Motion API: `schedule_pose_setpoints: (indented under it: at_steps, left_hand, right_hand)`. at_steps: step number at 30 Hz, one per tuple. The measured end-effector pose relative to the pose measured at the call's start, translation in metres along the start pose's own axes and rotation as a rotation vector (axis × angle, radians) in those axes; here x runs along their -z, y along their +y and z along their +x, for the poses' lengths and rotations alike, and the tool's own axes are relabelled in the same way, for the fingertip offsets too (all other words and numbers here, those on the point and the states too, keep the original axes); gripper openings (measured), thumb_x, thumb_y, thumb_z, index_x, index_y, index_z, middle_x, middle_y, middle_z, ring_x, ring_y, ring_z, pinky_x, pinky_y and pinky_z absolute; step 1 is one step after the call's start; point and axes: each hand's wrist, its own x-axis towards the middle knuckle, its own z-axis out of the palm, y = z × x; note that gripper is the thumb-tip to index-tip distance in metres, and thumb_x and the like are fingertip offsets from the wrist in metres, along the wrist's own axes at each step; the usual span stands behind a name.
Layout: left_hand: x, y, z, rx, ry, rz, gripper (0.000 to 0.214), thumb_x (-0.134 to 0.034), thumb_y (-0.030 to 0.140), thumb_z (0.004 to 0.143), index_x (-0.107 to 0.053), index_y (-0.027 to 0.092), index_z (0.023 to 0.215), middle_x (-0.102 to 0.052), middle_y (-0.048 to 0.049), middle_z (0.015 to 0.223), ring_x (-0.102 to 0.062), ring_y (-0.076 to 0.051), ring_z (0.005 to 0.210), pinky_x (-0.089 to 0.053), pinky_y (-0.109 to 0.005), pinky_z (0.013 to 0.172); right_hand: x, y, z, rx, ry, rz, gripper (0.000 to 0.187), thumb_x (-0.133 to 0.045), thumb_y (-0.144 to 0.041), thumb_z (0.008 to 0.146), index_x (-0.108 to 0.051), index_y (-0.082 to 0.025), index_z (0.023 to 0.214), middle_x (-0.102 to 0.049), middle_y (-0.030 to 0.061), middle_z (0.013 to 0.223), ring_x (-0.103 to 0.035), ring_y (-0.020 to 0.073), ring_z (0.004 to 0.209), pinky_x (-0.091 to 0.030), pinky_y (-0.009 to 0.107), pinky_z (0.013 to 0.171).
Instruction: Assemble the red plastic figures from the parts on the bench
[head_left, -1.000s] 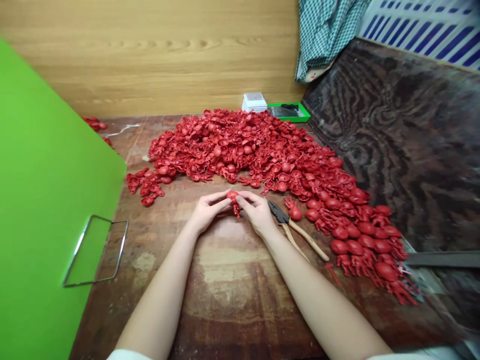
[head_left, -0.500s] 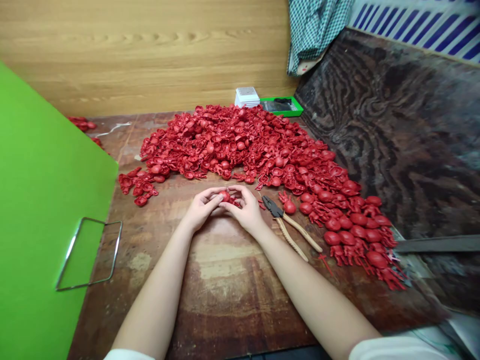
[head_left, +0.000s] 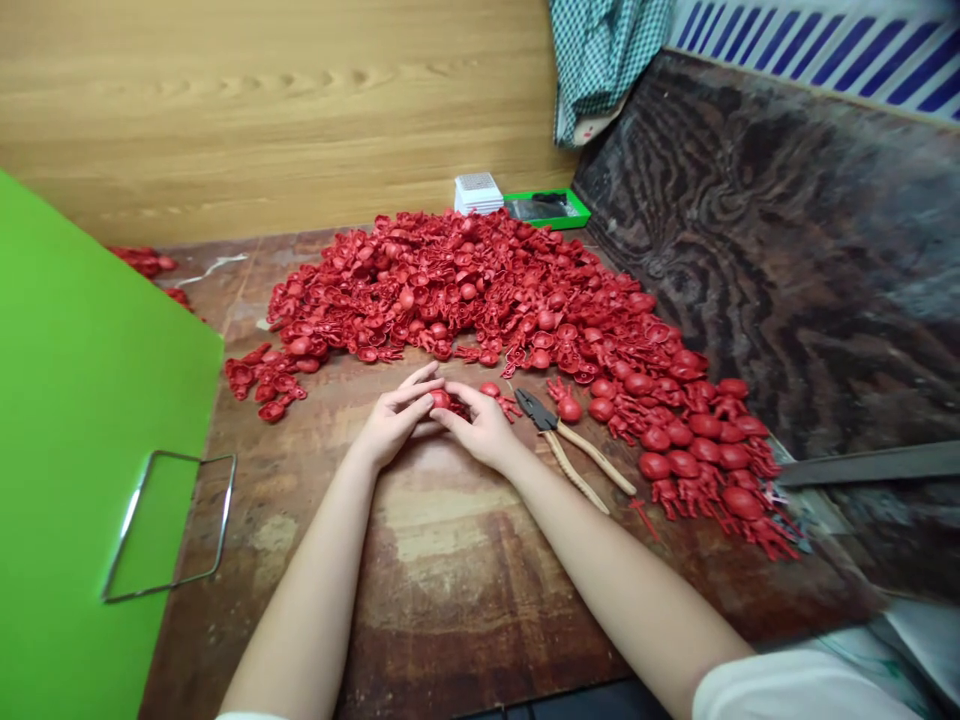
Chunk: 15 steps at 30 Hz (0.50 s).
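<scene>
Between the left grip (head_left: 394, 420) and right grip (head_left: 476, 425), a red plastic piece (head_left: 441, 399) sits pinched by both.

Left hand (head_left: 391, 420) and right hand (head_left: 480, 425) hold a red plastic piece (head_left: 440, 399) near pliers (head_left: 559, 445)

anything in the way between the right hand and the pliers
Yes, a small red moulded plastic piece sits just past the fingers of the right hand, between them and the pliers. Nothing else visible stands in the way.
</scene>
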Motion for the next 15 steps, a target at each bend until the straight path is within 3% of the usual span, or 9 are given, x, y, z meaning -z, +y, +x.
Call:
schedule_pose_setpoints:
  at_steps: [5,8,15]
  left_hand:
    - [0.0004,-0.0024,0.0018,0.015,-0.042,-0.014,0.069,-0.098,0.049,0.071,-0.079,0.031,0.135,-0.059,-0.0114,0.163,-0.055,-0.039,0.152,-0.047,-0.048,0.125]
    - [-0.0005,-0.0040,0.0023,0.036,-0.040,-0.015,0.070,-0.100,0.045,0.068,-0.079,0.029,0.134,-0.067,-0.0119,0.155,-0.059,-0.038,0.148,-0.045,-0.048,0.127]
    - [-0.0025,-0.0103,0.0016,0.123,-0.021,-0.075,0.071,-0.094,0.058,0.074,-0.078,0.026,0.136,-0.077,-0.0132,0.139,-0.073,-0.036,0.130,-0.056,-0.050,0.116]
  right_hand:
    - [-0.0016,-0.0017,-0.0024,0.031,0.015,-0.031,0.035,-0.072,-0.050,0.098,-0.075,-0.025,0.122,-0.080,0.0092,0.122,-0.074,0.0289,0.114,-0.057,0.045,0.107]
    - [-0.0031,0.0032,-0.0035,0.032,0.045,-0.027,0.038,-0.070,-0.054,0.099,-0.072,-0.026,0.124,-0.078,0.0101,0.124,-0.073,0.0294,0.117,-0.057,0.045,0.107]
    - [-0.0052,0.0023,-0.0049,0.029,0.067,0.029,0.047,-0.066,-0.064,0.099,-0.069,-0.026,0.126,-0.079,0.0103,0.121,-0.075,0.0295,0.115,-0.060,0.044,0.105]
